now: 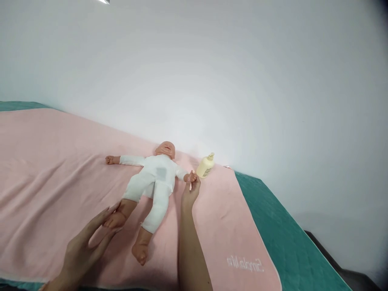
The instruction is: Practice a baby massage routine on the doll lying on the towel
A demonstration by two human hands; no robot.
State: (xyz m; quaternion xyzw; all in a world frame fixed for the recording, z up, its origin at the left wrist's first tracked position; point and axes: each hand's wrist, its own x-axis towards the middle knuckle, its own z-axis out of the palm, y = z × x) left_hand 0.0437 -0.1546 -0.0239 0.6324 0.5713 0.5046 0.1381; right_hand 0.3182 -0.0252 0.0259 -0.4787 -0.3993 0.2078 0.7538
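A baby doll with a white cloth body lies on its back on a pink blanket, its head toward the wall. My left hand curves around the doll's bare foot at the left, thumb below and fingers above. At the doll's hand on the right side, my right hand pinches the small fingers between thumb and fingertips. Just beyond that hand, a pale yellow pump bottle stands on the blanket, slightly tilted in view. The doll's other leg and arm lie stretched out, untouched.
A green quilted cover shows beyond the blanket's right edge. The white wall rises directly behind the doll and bottle. Wrinkles run across the blanket at the left. A dark edge sits at the lower right.
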